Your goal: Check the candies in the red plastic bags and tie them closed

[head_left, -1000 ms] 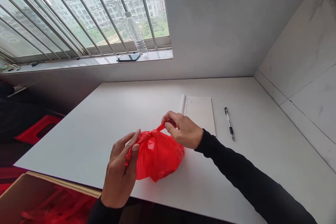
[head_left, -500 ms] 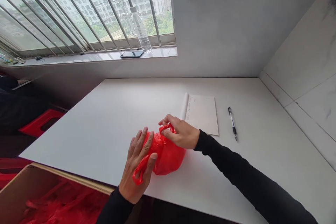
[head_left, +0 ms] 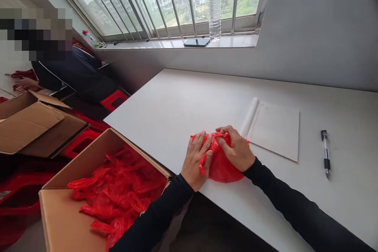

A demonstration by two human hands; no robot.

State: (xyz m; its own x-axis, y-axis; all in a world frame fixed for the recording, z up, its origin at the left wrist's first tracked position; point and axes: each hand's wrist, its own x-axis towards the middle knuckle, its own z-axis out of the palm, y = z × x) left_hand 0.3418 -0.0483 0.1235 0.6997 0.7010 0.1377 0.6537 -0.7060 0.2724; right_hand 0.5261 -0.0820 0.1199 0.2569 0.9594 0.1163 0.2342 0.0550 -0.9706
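Bulging red plastic bag (head_left: 226,168) near the front edge of a smooth white counter (head_left: 168,106)

The left hand (head_left: 195,159) lies nearly flat on the bag, its fingers extended and slightly apart; the right hand (head_left: 235,149) has its fingers bent, pinching plastic at the top; beyond lie an opened white paper notepad (head_left: 276,132) and, well apart, a clear-and-black pen (head_left: 326,153). Against the counter's left side stands an open brown cardboard box (head_left: 63,218) of crumpled red bags (head_left: 118,189); a barred window (head_left: 174,8) breaks the grey wall (head_left: 319,27), an upright clear plastic bottle (head_left: 215,13) and flat dark phone (head_left: 197,42) on its sill (head_left: 236,41).
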